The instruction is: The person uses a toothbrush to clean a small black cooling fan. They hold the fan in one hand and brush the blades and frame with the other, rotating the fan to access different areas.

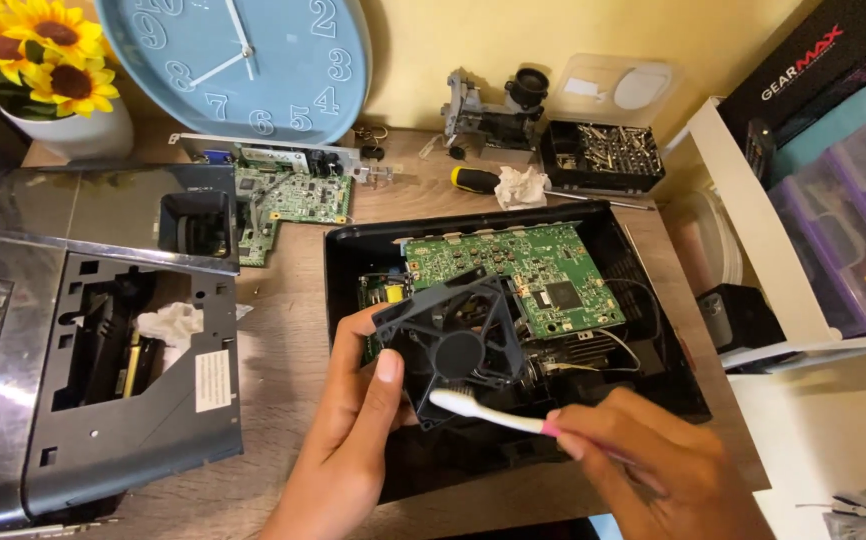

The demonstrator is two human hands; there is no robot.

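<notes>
- Hands first: left hand [348,440] clamped on the lower left corner of a black plastic fan [458,345], thumb laid across the frame's front, fingers behind it.
- Right hand [653,470] closed round the pink handle end of a toothbrush [483,410]; its white bristled head rests against the fan's lower edge.
- Fan is square-framed with a round hub and curved blades, matt black, held tilted above the open black case [653,380], which lies on the wooden desk [293,340].
- Inside the case: a green circuit board [523,275], flat and densely studded with small parts, partly hidden by the fan; thin wires run beside it at the right.
- Left of the case: a grey and glossy black cover [103,380], turned over, with a crumpled white tissue [171,322] in its opening.
- Behind: a second green board [288,195], a yellow-and-black screwdriver [475,180] touching another crumpled tissue [521,187], a black tray of metal screws [601,152], and a lens assembly [498,110].
- Against the wall: a round pale blue clock [253,60] and yellow sunflowers [33,50] in a white pot.
- Right edge: white shelving with purple translucent boxes [843,220].
</notes>
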